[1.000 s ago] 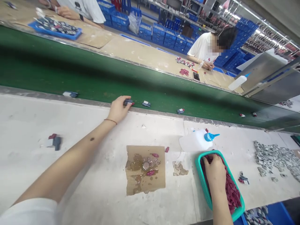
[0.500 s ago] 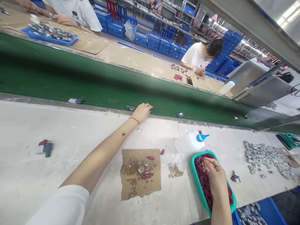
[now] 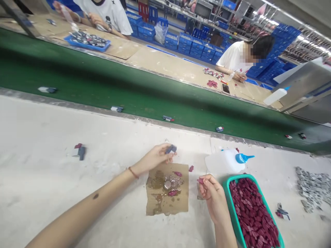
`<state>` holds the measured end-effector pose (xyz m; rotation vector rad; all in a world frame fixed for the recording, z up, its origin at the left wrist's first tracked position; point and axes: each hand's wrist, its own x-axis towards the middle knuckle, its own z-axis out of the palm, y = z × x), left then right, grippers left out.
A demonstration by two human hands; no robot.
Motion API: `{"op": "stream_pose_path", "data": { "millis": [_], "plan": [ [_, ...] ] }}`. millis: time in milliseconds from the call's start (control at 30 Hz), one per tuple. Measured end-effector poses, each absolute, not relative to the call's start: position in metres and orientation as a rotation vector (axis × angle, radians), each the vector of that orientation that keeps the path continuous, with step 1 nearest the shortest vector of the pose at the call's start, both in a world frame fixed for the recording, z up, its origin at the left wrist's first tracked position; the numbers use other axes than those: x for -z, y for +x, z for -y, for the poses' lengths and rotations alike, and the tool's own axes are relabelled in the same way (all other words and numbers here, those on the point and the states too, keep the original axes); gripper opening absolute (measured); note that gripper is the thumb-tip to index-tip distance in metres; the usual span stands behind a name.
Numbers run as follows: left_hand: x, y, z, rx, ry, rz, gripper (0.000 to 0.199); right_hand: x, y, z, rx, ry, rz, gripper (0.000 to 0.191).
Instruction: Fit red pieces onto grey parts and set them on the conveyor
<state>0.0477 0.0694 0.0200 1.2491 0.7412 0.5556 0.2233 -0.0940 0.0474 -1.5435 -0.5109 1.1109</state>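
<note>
Now that the left hand (image 3: 157, 157) has left the belt (image 3: 103, 84), its curled fingers hold a blue-grey piece (image 3: 171, 149) beyond the cardboard (image 3: 181, 205), near the red piece (image 3: 199, 181) that the right hand (image 3: 214, 193) (fingertips nearly closed) pinches beside it.

There are six small toy-like pieces (image 3: 117, 109) on the green belt (image 3: 144, 96), and two more joined pieces (image 3: 81, 152) on the near desk (image 3: 111, 137). The left hand (image 3: 161, 154) has one blue-gray piece (image 3: 171, 149), and the right hand (image 3: 213, 194) has one pink piece (image 3: 200, 181). One brown card (image 3: 155, 206) holds two pink bits (image 3: 172, 193) and one round cap-like thing (image 3: 168, 185). I see one green basket (image 3: 227, 193), with too many red bits (image 3: 253, 213) to count. Two bottles (image 3: 224, 162) have blue tips, one near and one far. Across the belt are two people (image 3: 234, 57), one phone (image 3: 226, 89) and one blue tray (image 3: 103, 47).
</note>
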Motion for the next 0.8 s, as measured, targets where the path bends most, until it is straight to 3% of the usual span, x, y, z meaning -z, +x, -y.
{"op": "stream_pose_path", "data": {
  "millis": [167,533,800],
  "plan": [
    [-0.021,0.011,-0.035,-0.541,1.052,-0.753,0.030,-0.026,0.197,0.079,-1.124,-1.648,0.841,0.046],
    [-0.005,0.005,-0.023,-0.591,0.834,-0.702,0.039,-0.017,0.170,0.072,-0.720,-1.798,1.701,0.029],
    [-0.003,0.000,-0.023,-0.609,0.694,-0.667,0.043,-0.019,0.168,0.074,-0.545,-1.835,1.852,0.030]
  ]
}}
